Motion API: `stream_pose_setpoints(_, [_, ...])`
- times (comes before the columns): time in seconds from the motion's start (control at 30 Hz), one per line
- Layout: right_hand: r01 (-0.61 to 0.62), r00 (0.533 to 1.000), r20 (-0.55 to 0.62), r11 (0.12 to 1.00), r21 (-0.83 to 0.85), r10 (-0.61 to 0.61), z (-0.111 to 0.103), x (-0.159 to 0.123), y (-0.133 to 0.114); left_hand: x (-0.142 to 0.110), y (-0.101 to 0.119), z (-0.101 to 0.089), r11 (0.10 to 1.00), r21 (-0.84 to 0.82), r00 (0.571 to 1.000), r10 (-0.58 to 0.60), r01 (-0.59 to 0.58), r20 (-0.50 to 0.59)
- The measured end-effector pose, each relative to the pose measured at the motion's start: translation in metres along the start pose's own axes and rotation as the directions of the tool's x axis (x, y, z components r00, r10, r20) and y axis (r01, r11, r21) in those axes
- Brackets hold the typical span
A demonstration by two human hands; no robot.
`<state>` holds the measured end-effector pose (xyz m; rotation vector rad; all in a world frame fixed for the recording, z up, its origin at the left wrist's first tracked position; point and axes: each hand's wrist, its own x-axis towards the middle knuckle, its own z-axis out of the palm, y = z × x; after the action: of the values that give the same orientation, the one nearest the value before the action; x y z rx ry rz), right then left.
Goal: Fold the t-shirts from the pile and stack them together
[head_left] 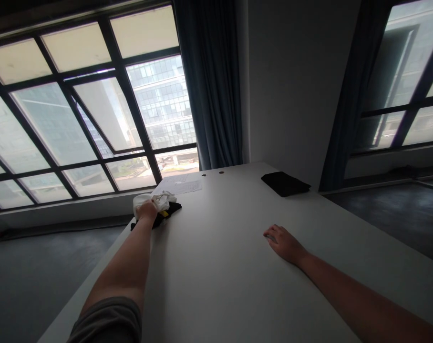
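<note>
Left fingers (152, 206) clutch a crumpled white cloth (163, 201).

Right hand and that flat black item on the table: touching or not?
Apart. The head view shows a plain strip of white tabletop between the right hand and the flat black item, which lies farther away.

White cloth (163, 201) partly hidden by left hand (146, 209), papers (188, 186) unreadable
</note>
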<state>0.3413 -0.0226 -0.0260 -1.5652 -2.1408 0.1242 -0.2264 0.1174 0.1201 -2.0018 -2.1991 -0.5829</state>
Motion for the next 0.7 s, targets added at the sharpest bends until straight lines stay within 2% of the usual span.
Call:
stream_pose_setpoints(0.1, [0.006, 1.0, -0.009, 1.0, 0.011, -0.006, 0.002, 0.001, 0.003, 0.002, 0.04, -0.011, 1.0, -0.012, 0.997, -0.014, 0.013, -0.082])
stream_pose_setpoints(0.17, [0.006, 1.0, -0.007, 1.0, 0.025, -0.006, 0.002, 0.0, 0.004, -0.003, 0.075, -0.013, 0.997, -0.049, 0.994, 0.059, -0.063, -0.09])
stream_pose_setpoints(0.23, [0.004, 1.0, 0.0, 0.999, 0.038, -0.005, 0.001, -0.001, 0.005, -0.016, 0.116, -0.006, 0.982, -0.099, 0.984, 0.154, -0.163, -0.085])
stream_pose_setpoints(0.3, [0.008, 1.0, 0.004, 0.999, 0.044, -0.008, -0.001, -0.002, 0.004, -0.039, 0.159, 0.011, 0.956, -0.15, 0.967, 0.243, -0.251, -0.07])
stream_pose_setpoints(0.37, [0.015, 1.0, 0.004, 0.999, 0.048, -0.015, -0.003, -0.004, 0.003, -0.073, 0.2, 0.036, 0.913, -0.21, 0.936, 0.351, -0.35, -0.035])
stream_pose_setpoints(0.47, [0.024, 1.0, 0.004, 0.997, 0.068, -0.024, -0.005, -0.007, 0.003, -0.133, 0.244, 0.08, 0.812, -0.309, 0.846, 0.531, -0.495, 0.04])
stream_pose_setpoints(0.53, [0.023, 1.0, 0.001, 0.996, 0.087, -0.023, -0.006, -0.008, 0.004, -0.168, 0.255, 0.104, 0.773, -0.351, 0.808, 0.585, -0.528, 0.073])
stream_pose_setpoints(0.57, [0.017, 1.0, -0.002, 0.995, 0.094, -0.016, -0.006, -0.009, 0.004, -0.18, 0.256, 0.112, 0.771, -0.358, 0.808, 0.585, -0.527, 0.072])
stream_pose_setpoints(0.63, [0.002, 1.0, -0.009, 0.996, 0.095, -0.001, -0.006, -0.009, 0.003, -0.193, 0.248, 0.121, 0.79, -0.355, 0.837, 0.546, -0.501, 0.035])
stream_pose_setpoints(0.7, [-0.004, 1.0, 0.0, 0.997, 0.078, 0.004, -0.005, -0.01, -0.001, -0.195, 0.234, 0.124, 0.821, -0.339, 0.871, 0.492, -0.46, 0.01])
